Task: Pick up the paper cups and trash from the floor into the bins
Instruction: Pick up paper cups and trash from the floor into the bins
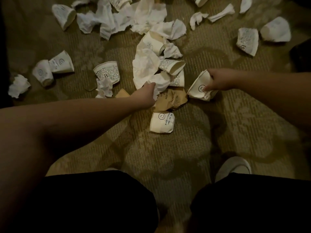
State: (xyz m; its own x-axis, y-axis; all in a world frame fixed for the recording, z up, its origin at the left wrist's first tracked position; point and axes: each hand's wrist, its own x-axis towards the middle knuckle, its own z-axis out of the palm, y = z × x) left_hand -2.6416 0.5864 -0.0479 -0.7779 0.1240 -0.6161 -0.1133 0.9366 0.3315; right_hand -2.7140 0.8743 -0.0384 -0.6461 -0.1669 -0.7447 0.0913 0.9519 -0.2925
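A: Left hand [148,93] bunches crumpled white paper [148,71] on the floor; right hand [217,80] grips a smiley cup [200,88].
B: Gather the paper fully, lift both; no bins in view

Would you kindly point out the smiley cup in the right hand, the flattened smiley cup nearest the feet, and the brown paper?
held smiley cup [200,88], head view, printed side wall.
flattened smiley cup [161,122], head view, printed side.
brown paper [175,98], head view, crumpled middle.

Place: carpeted indoor room, kind unclear
Floor: patterned tan carpet [185,148]
Litter: crumpled paper cups [161,122] and tissues [19,86] scattered about
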